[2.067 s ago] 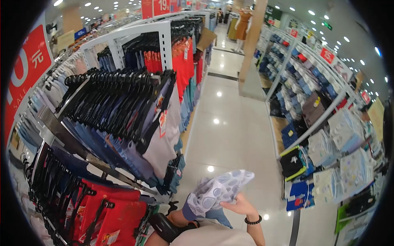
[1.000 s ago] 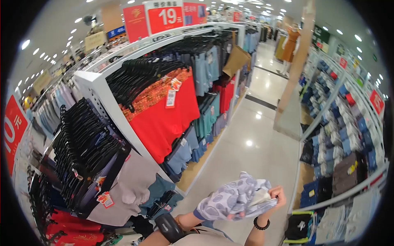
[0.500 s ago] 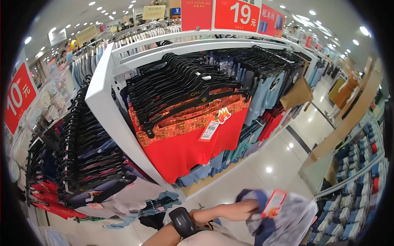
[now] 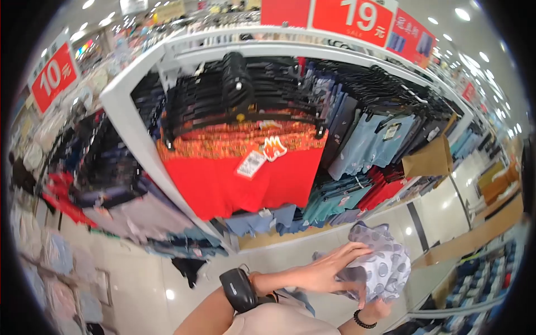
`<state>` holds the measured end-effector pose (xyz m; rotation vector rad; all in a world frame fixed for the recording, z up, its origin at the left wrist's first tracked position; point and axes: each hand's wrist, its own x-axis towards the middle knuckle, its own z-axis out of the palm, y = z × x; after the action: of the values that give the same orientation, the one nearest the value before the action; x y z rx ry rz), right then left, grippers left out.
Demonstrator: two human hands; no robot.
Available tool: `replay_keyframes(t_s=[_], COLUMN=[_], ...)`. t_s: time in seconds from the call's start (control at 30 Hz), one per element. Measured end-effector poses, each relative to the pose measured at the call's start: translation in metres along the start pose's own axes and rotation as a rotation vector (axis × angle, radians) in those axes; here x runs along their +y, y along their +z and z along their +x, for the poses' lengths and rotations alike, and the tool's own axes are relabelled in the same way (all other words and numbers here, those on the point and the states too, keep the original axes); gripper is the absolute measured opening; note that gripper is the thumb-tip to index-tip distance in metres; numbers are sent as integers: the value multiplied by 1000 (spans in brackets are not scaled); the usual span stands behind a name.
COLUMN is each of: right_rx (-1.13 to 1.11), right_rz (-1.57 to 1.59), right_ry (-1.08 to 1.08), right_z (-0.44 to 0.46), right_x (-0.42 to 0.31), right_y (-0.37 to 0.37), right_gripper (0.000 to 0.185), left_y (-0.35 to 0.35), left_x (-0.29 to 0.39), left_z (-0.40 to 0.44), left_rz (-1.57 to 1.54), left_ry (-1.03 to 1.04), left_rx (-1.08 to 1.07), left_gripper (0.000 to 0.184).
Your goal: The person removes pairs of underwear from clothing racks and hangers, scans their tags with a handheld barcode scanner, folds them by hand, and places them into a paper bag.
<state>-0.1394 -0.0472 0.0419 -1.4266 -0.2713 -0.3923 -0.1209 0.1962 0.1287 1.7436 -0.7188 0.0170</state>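
A bunched piece of light grey-lilac clothing with darker grey dots (image 4: 385, 271) is held between my two hands at the lower right. My left hand (image 4: 332, 269) reaches over it from the left, with long, slightly curved fingers laid around its side. From below, my right hand (image 4: 375, 310) grips its lower edge and is partly hidden by the cloth. A black beaded bracelet (image 4: 364, 320) circles my right wrist. On my left forearm sits a black strapped device (image 4: 238, 290). What kind of garment it is cannot be made out.
A white rack (image 4: 131, 120) ahead holds red shorts (image 4: 251, 190) with an orange patterned waistband on black hangers, beside blue and teal clothes (image 4: 371, 139). Red price signs (image 4: 354, 21) stand above. Brown cardboard (image 4: 427, 159) juts out at right. Shelves of folded clothes (image 4: 480, 290) stand lower right.
The garment, earlier hanging loose with a red-and-white tag showing, is now bunched up. My right hand has come into view on it. The camera has tilted down.
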Motion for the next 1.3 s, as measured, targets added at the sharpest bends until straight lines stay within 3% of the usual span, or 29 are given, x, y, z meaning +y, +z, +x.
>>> replay_keyframes(t_s=[0.13, 0.17, 0.27, 0.3, 0.43, 0.53, 0.57, 0.6, 0.67, 0.7, 0.73, 0.8, 0.87, 0.93, 1.03, 1.1, 1.17, 1.3], right_rx=[34, 50, 82, 78, -3, -230, -351, -376, 176, 170, 124, -975, -969, -660, -752, -987, -1192, -1351], right_rz=[-31, -30, -20, -14, 93, 322, 414, 11, -327, -374, -443, -839, -138, -115, -175, -322, -358, -157], right_ry=[-80, -107, -205, -236, -322, -397, -443, -829, -253, 117, 488, -46, 739, 1435, 731, 267, 37, 285], right_z=[38, 51, 91, 107, 163, 191, 193, 179, 144, 123, 101, 18, 11, -12, -45, -43, -54, -102], right_x=[-9, -11, -16, -16, -11, 3, 8, 16, 82, 104, 125, 99, 28, 44, 48, 44, 36, 11], right_y=[-69, -85, -129, -135, -156, -169, -175, -156, -179, -194, -209, -191, -108, -83, -54, -32, -8, 32], right_gripper=[40, 38, 34, 33, 28, 25, 25, 24, 34, 36, 40, 40, 51, 52, 48, 48, 50, 54], left_y=[41, 52, 71, 75, 84, 97, 102, 106, 108, 109, 107, 99, 102, 109, 119, 125, 132, 143], left_x=[-22, -26, -37, -36, -16, -3, -4, -6, -4, 2, 8, 25, 34, 40, 47, 55, 64, 78], left_z=[30, 33, 38, 35, 18, 13, 10, 4, -5, -7, -10, -24, -33, -45, -66, -83, -104, -141], left_rz=[137, 230, 313, 340, 330, 191, 122, 57, -193, -386, -576, -547, -645, -743, -878, -937, -988, -1055], left_ry=[3, 51, -122, -89, -373, -840, -766, -689, -446, -274, -92, 15, 89, 136, 190, 211, 230, 265], left_rx=[46, 152, 203, 344, 517, 346, 424, 495, 660, 759, 851, 814, 818, 828, 863, 895, 924, 1012], left_gripper=[65, 65, 66, 62, 57, 54, 51, 48, 46, 46, 47, 48, 47, 47, 47, 47, 46, 46])
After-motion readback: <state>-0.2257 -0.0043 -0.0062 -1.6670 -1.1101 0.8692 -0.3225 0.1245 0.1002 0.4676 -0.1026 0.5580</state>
